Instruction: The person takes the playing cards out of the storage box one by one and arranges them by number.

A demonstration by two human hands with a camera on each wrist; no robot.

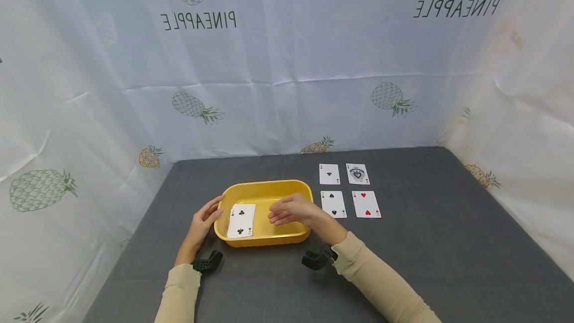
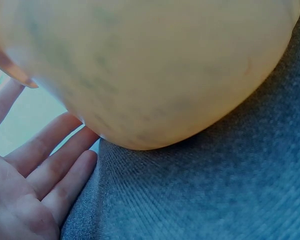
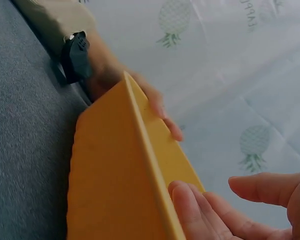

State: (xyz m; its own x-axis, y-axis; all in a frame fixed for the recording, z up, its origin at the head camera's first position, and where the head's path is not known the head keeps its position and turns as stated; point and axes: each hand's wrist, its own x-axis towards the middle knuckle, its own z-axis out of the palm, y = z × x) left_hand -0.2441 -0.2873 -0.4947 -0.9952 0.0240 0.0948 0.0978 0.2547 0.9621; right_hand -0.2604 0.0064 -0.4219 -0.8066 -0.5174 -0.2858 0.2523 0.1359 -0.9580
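Note:
A yellow plastic basin (image 1: 264, 241) stands on the dark table. My left hand (image 1: 202, 223) holds its left rim, fingers along the outer wall and a digit over the edge. In the left wrist view, the fingers (image 2: 60, 172) reach up to the blurred basin wall (image 2: 165, 75). Inside, toward the left, lies a two of clubs playing card (image 1: 241, 221), face up. My right hand (image 1: 293, 209) is over the basin's right half, holding nothing. Its thumb (image 3: 262, 187) stands apart from the loosely bent fingers in the right wrist view.
Right of the basin, face-up cards lie in two rows: an ace of clubs (image 1: 329, 174) and an ace of spades (image 1: 358, 174) behind, a two of spades (image 1: 333, 204) and a two of hearts (image 1: 366, 204) in front. A pineapple-print curtain (image 1: 278, 113) borders the table.

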